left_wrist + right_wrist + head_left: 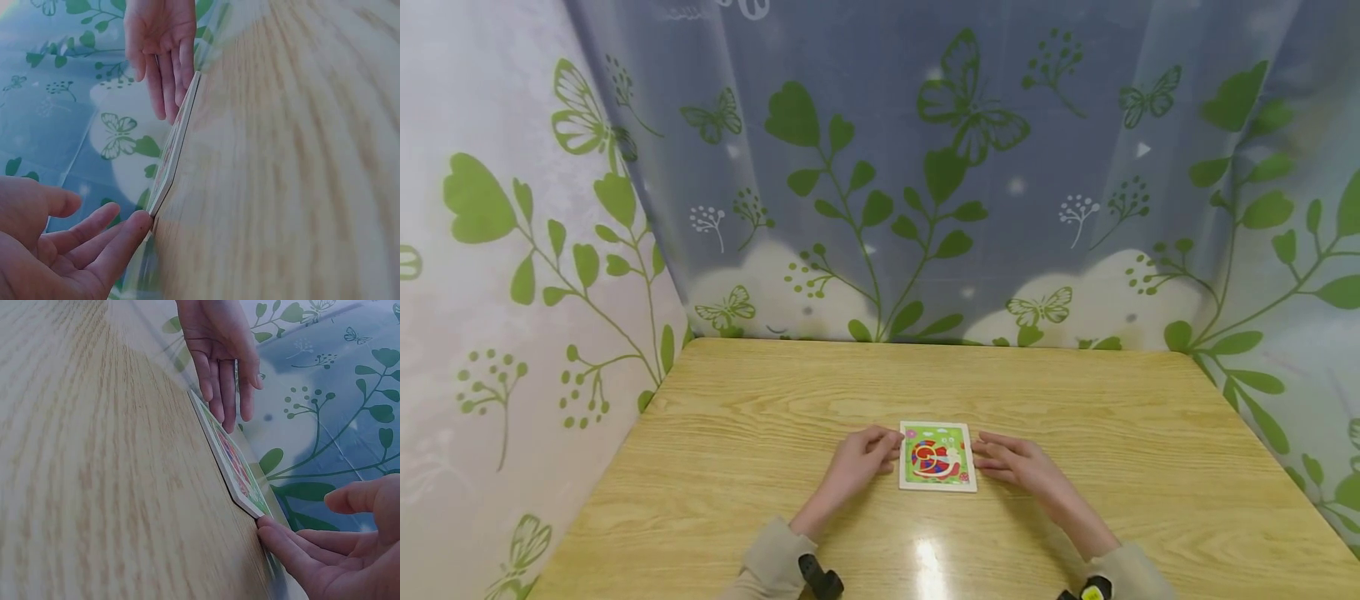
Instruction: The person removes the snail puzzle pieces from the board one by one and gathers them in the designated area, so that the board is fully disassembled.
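Note:
A square picture board (937, 457) with a pale frame lies flat on the table, showing a red and blue snail on green. My left hand (859, 460) is at its left edge, fingers relaxed and slightly bent; in the left wrist view a fingertip of that hand (75, 244) touches the board's corner (169, 169). On the other side my right hand (1028, 468) rests by the right edge with loosely extended fingers. The right wrist view shows that hand (337, 544) with a fingertip against the near corner of the board (228, 462). Neither hand grips it.
The light wooden table (760, 400) extends around the board. Behind it hangs a blue-grey curtain (880, 167) printed with green leaves and butterflies, with pale printed cloth at the left (512, 333) and right sides.

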Demonstrator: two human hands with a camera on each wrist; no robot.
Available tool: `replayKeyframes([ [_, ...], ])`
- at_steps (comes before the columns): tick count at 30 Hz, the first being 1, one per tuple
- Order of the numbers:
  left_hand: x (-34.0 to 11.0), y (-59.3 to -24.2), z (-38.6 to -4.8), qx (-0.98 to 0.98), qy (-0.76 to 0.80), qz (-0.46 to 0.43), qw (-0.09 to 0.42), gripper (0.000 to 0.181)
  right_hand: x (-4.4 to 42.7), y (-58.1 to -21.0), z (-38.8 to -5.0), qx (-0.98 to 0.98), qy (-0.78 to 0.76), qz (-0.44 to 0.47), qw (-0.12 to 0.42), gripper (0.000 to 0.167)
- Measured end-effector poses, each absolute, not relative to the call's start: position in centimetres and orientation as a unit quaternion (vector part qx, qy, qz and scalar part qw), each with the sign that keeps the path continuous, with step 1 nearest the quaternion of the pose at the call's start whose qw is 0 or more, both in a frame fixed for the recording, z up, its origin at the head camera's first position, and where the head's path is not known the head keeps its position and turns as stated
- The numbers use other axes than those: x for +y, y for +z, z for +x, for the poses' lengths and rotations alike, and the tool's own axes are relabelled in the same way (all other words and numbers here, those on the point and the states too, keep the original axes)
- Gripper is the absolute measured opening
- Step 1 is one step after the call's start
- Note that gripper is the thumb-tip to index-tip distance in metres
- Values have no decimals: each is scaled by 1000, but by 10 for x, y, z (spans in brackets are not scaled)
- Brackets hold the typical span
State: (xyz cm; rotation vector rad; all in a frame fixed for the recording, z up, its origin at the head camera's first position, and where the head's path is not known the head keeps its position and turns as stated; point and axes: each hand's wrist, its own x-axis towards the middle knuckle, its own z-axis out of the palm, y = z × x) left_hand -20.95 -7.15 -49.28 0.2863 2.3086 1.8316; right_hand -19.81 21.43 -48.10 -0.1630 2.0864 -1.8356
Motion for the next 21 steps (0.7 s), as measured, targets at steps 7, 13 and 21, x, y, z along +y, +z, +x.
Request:
replayKeyframes([
  [7,-69,-492,-209,785,604,102,91,36,219,-482,-197,737,-650,-54,177,56],
  [13,-69,-490,-207,804,579,113,74,36,221,-480,-196,744,-646,-37,168,55],
  [21,-64,-482,-208,875,448,181,0,27,225,-477,-201,770,-624,-39,125,50],
])
